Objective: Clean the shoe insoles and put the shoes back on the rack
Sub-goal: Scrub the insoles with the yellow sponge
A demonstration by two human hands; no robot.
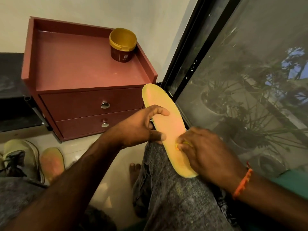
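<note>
Left hand (141,126): grips the insole at its middle from the left edge, thumb lying across the top face, fingers curled underneath
Right hand (205,150): fingers bunched and pinching a small yellow cloth (184,144), pressing it onto the heel half of the insole
Insole (164,124): yellow, top face up, heel end resting on the person's right knee (166,189) in grey jeans, toe end pointing up toward the cabinet and window
Second insole (52,161): lies flat on the floor at lower left, just beside the shoe
Shoe (20,157): pale, dark laces, on the floor at the left edge
Cabinet (80,70): dark red, two drawers with round knobs, against the wall
Tub (122,45): open, gold rim, stands on the cabinet's back right corner
Wrist band (242,184): orange thread, on the right wrist
Window (250,80): dark frame, potted plants behind the mesh
</note>
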